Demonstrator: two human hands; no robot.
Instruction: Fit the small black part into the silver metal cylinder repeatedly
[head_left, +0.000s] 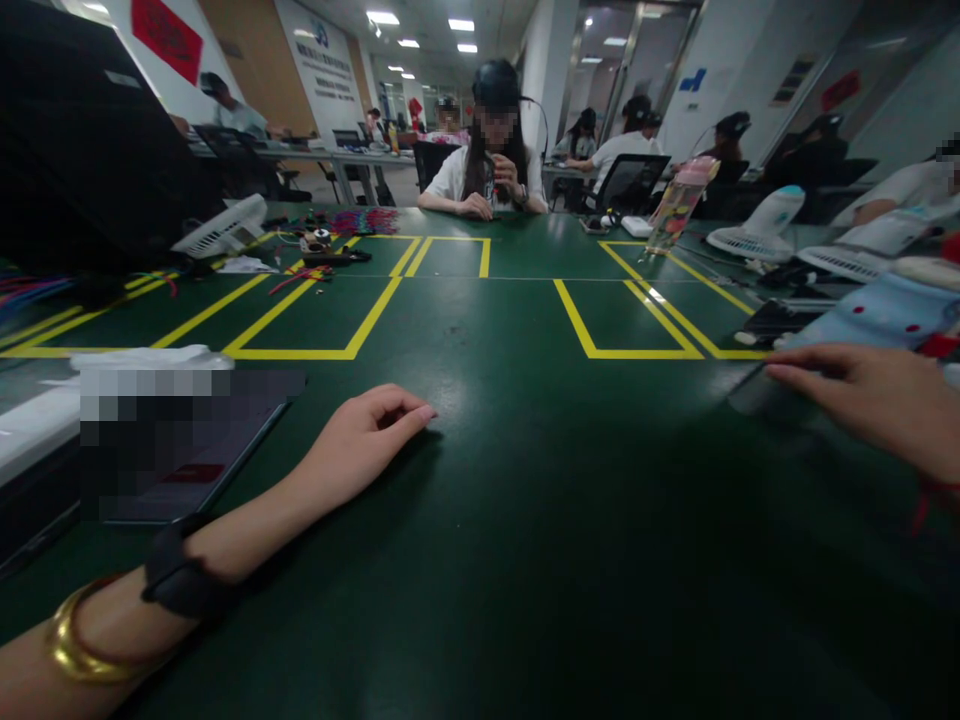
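My left hand [375, 430] rests on the green table mat [480, 560], thumb and fingers drawn together. Whether anything small sits between those fingertips is hidden. Over at the right edge, my right hand [877, 400] pinches a thin, dark, see-through flat piece [750, 390], blurred and close to the mat. A tablet-like dark screen [247, 440], partly pixelated, lies beside my left forearm. Just beyond my right hand is a light blue object with red dots [870, 310].
Yellow tape lines [292, 354] mark the mat. A white fan [225, 228], loose wires [360, 221] and a black monitor [90, 130] stand left. A pink-lidded bottle [681, 205] and another white fan [765, 225] stand right. A person [487, 160] sits opposite.
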